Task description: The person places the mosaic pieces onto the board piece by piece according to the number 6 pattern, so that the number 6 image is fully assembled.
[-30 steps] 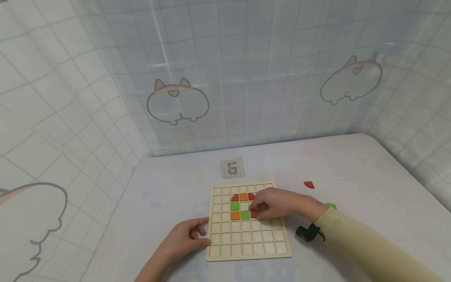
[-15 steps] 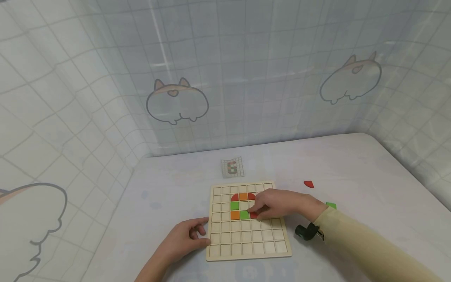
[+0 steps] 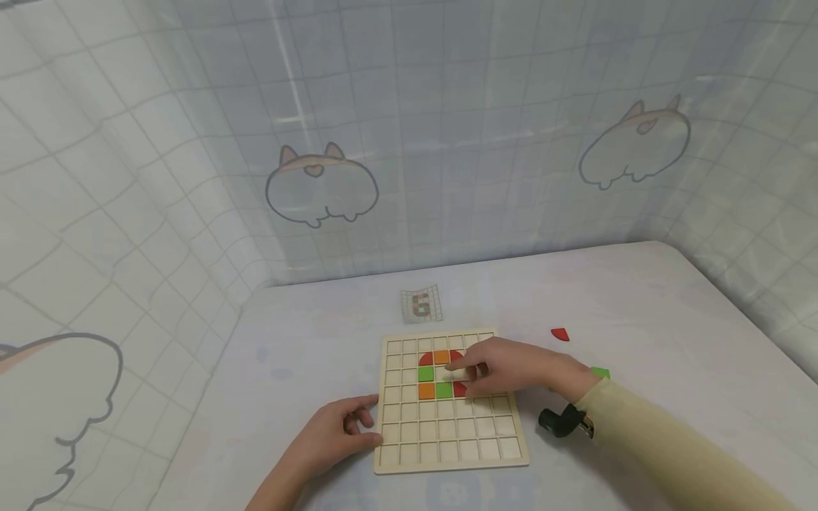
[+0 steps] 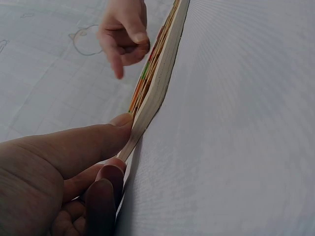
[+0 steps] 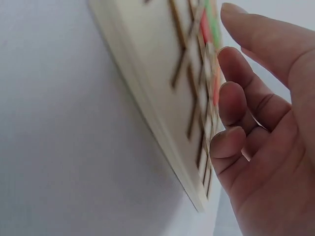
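Observation:
A pale wooden grid board (image 3: 451,451) lies on the table with red, orange and green tiles in its cells. My left hand (image 3: 332,434) rests against its left edge, thumb and fingertips touching the rim. Over the right part of the board is my right hand (image 3: 505,367), index finger stretched out above the cells. Beneath that hand, a red quarter-round tile (image 3: 459,389) sits beside a green square tile (image 3: 444,390) and an orange tile (image 3: 426,391). The right wrist view shows this hand's palm (image 5: 275,162) and loosely bent fingers with nothing between them.
Behind the board lies a small printed grid card (image 3: 422,304) with a figure like a 6. A loose red quarter-round tile (image 3: 559,334) and a green tile (image 3: 600,372) lie to the right. A black wrist device (image 3: 562,421) hangs under the right forearm.
The right hand's fingers have come off the red quarter-round tile, which now sits flat in its cell. The index finger has lifted and straightened. The left hand has stayed put.

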`<action>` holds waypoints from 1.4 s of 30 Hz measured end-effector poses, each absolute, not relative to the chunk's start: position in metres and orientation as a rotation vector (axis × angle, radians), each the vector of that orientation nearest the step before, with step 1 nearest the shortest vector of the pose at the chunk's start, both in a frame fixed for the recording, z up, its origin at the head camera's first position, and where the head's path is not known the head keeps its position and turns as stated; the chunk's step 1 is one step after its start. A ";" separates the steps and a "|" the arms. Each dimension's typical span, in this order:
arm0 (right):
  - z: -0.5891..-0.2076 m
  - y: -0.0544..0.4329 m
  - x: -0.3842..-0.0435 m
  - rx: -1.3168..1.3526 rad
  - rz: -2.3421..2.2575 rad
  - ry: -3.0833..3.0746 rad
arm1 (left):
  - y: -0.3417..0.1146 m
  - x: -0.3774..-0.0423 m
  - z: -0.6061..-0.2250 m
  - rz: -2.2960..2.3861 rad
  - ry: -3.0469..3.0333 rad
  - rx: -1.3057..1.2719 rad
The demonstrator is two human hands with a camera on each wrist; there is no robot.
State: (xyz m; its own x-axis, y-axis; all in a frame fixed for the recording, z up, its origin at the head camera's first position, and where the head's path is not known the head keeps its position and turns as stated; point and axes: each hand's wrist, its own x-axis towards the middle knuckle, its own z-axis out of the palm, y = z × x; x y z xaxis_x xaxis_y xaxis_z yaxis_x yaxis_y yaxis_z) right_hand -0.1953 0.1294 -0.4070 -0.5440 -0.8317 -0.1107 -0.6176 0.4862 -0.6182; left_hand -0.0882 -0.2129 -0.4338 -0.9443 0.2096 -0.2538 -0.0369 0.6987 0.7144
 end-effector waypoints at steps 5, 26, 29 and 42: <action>-0.405 0.152 -0.198 -1.133 -0.821 2.426 | -0.212 -0.088 -0.433 1.108 2.588 0.135; -0.417 0.246 -0.184 -0.926 -0.969 2.645 | -0.209 -0.085 -0.429 1.114 2.608 0.141; -0.418 0.252 -0.184 -0.853 -0.957 2.659 | -0.209 -0.086 -0.429 1.122 2.605 0.136; -0.419 0.258 -0.184 -0.749 -0.856 2.699 | -0.208 -0.086 -0.428 1.126 2.591 0.123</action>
